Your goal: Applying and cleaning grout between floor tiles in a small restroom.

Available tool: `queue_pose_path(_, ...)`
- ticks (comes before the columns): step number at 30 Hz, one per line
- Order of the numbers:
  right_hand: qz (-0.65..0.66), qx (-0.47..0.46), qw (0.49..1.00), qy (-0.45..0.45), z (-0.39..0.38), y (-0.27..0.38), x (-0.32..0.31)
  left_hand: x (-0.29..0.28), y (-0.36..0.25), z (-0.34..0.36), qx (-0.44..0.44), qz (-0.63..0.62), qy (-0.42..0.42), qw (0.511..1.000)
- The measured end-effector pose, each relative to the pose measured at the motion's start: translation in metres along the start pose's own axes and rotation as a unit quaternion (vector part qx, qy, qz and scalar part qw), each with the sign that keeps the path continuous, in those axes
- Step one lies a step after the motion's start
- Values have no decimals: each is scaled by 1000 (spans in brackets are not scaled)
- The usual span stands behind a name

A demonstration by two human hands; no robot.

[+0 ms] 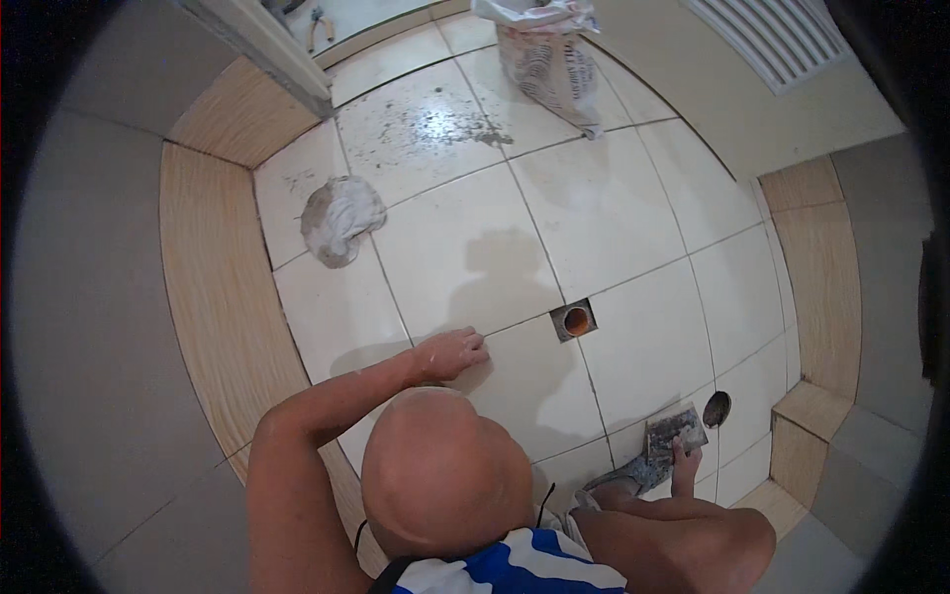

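Note:
My left hand [452,353] rests low over a white floor tile [515,391], close to a joint line. Its fingers are curled together, and what they hold, if anything, is hidden. Off to the right, my right hand [685,465] grips the near edge of a flat square plate [673,428] smeared with grey paste. My bent knee hides part of the right forearm. Beside that plate is a round dark hole [717,409] in the floor. Between the hands lies a square cut-out with an orange drain pipe [576,321] in it.
A grey-white rag [343,218] lies on the far left tiles. Grey crumbs [426,124] are scattered beyond it. A white printed sack [549,69] stands at the back, beside a door with a vent grille [767,40]. Pliers [319,30] lie past the threshold. Wood-look tiles [223,287] edge the walls.

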State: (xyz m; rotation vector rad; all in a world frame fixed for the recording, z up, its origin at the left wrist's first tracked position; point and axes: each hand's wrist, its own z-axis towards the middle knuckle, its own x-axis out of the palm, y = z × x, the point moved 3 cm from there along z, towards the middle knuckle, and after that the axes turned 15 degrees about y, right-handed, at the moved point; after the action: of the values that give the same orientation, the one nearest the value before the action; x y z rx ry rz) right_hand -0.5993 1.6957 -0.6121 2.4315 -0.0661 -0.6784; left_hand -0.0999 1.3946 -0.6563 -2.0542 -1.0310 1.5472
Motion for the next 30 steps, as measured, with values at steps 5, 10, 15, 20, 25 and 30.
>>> queue_pose_path(5,45,-15,999,-21,-8,3,5,-42,10,11,-94,-143,20,985)
queue_pose_path(10,24,-44,999,0,-5,0,-1,-119,101,-24,-338,-19,-387,857)
queue_pose_path(15,-24,17,999,42,2,-6,-6,-142,154,-100,-688,-32,-334,644)
queue_pose_path(20,39,-77,996,-10,-6,10,3,-123,172,-145,-609,-11,-408,680)
queue_pose_path(25,56,-46,997,-7,4,-10,-24,-118,102,-135,-458,46,-565,685)
queue_pose_path(30,-44,-48,985,162,31,95,-46,-2,-1,-85,-342,37,-267,900)
